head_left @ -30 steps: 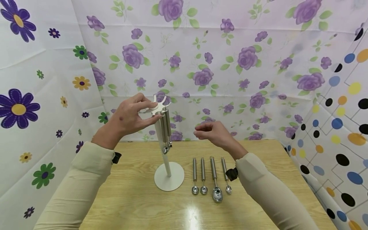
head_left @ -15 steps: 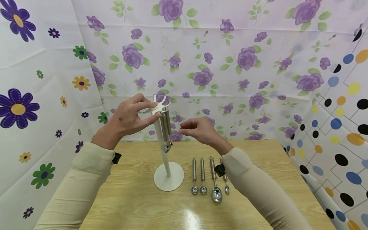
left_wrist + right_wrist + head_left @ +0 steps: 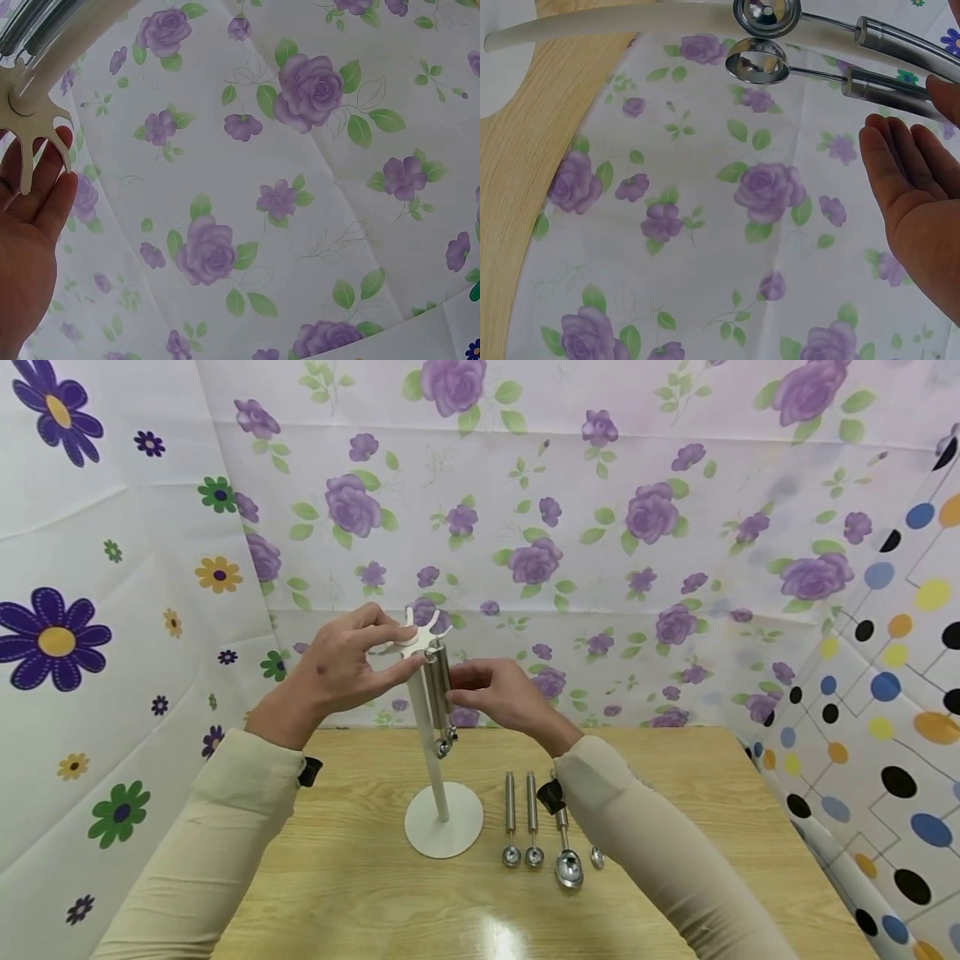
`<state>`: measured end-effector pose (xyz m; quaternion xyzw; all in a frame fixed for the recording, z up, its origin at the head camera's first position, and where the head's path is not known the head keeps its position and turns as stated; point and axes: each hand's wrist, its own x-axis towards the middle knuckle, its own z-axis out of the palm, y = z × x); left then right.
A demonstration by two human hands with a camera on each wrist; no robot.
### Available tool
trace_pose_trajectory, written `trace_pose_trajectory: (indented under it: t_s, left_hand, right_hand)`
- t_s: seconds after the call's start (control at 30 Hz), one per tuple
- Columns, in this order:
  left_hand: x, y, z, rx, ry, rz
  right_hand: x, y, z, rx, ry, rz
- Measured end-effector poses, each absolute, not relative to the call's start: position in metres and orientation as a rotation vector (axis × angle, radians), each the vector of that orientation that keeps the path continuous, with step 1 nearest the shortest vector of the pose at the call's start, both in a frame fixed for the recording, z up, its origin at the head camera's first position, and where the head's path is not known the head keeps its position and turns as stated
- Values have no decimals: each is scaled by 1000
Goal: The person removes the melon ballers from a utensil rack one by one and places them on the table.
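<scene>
My left hand (image 3: 345, 652) grips the hooked top of a white utensil stand (image 3: 433, 768), fingers above and thumb at its near edge. In the left wrist view, fingers lie behind the stand's curved hooks (image 3: 28, 135). Two steel melon ballers (image 3: 437, 681) hang side by side from the stand, bowls down. My right hand (image 3: 502, 693) is at the handle of the right one. The right wrist view has the thumb overlapping that melon baller's handle (image 3: 881, 86), while the other fingers (image 3: 881, 161) extend with a gap below it.
On the wooden table (image 3: 352, 877) right of the stand's round base lie two small ballers (image 3: 512, 856), a larger oval scoop (image 3: 568, 868) and a small oval one (image 3: 597, 857), partly behind the right sleeve (image 3: 645, 835). Flowered cloth (image 3: 585, 568) walls the back.
My right hand has moved left, from above the loose utensils to the hanging melon baller's handle. The left hand keeps its place on the stand's top.
</scene>
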<state>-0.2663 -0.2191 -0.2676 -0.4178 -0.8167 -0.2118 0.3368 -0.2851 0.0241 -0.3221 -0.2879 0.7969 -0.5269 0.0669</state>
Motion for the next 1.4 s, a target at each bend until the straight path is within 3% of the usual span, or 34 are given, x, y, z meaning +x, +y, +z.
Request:
trace_pose_trajectory:
  t_s: [1.4]
  left_hand:
    - [-266, -219, -270, -1047, -2147, -560]
  right_hand:
    - [-287, 52, -317, -755, 2518, -1617]
